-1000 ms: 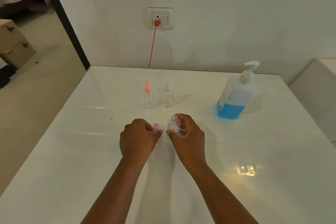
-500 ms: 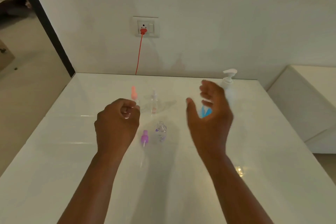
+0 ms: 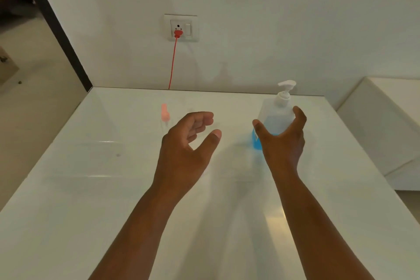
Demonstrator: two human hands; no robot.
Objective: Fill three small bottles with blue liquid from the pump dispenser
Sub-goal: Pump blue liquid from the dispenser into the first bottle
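Pump dispenser (image 3: 276, 118): clear bottle with a white pump head, blue liquid filling only its lower part, standing upright toward the far right of the white table (image 3: 68, 200). I could make out no brand name or lettering on it; any label was washed out by blur.

Right hand (image 3: 283, 141): raised in front of the dispenser, thumb and fingers spread wide in a cup around the bottle's body. I could not tell whether the fingertips touched the plastic or stood just short of it. The hand covered part of the blue band at the bottle's base.

Left hand (image 3: 184, 143): held above the middle of the table, fingers loosely bent, thumb standing apart, nothing in it.

Small bottle (image 3: 164, 116): one clear bottle with a pink spray cap, upright, just beyond and left of the left hand. Its body was faint against the glossy top and hard to trace. I could not pick out any other small bottle; the left hand and forearm covered the stretch of table behind them, and the whole frame was soft with motion.

Wall socket (image 3: 181, 27): white plate on the wall behind the table, with a switch beside a red plug (image 3: 178, 33). A red cord (image 3: 172, 63) dropped from the plug behind the table's far edge. No writing was readable on the plate.

Both forearms were cut off by the lower frame edge.
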